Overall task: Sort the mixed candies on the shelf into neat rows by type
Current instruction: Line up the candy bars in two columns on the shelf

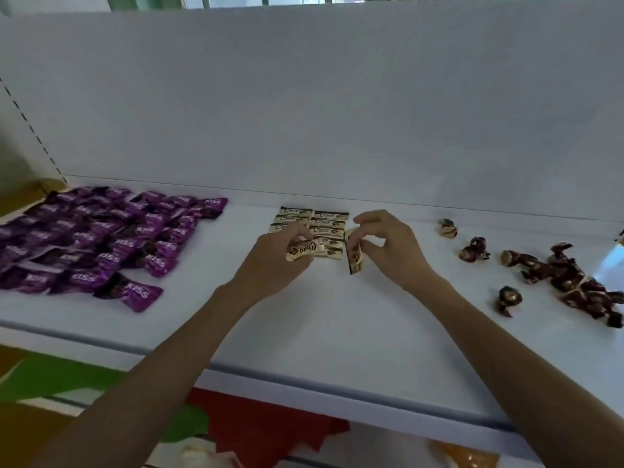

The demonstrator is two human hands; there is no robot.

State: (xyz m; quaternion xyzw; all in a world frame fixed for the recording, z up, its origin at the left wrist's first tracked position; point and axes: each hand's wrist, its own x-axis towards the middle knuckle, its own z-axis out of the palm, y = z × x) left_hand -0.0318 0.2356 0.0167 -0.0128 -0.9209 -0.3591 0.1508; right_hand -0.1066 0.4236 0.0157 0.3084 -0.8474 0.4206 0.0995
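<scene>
My left hand point(277, 255) sits in the middle of the frame, fingers curled round a cream candy point(304, 250) that lies crosswise, its dark lettering facing up. Just to the right of it, my right hand point(388, 244) pinches a second cream candy point(354, 256) between thumb and fingertips, and this one stands nearly on end with its lower tip close to the white shelf point(337, 325). Both hands hover right in front of the cream rows point(324, 221), two short columns of the same wrappers laid flat near the back wall point(304, 113). The purple candies point(94, 241) fill the left of the frame in overlapping rows, well apart from my hands. The brown candies point(567, 275) are on the right side: a loose heap toward the edge of the frame, with a few single pieces scattered between it and my right hand.
</scene>
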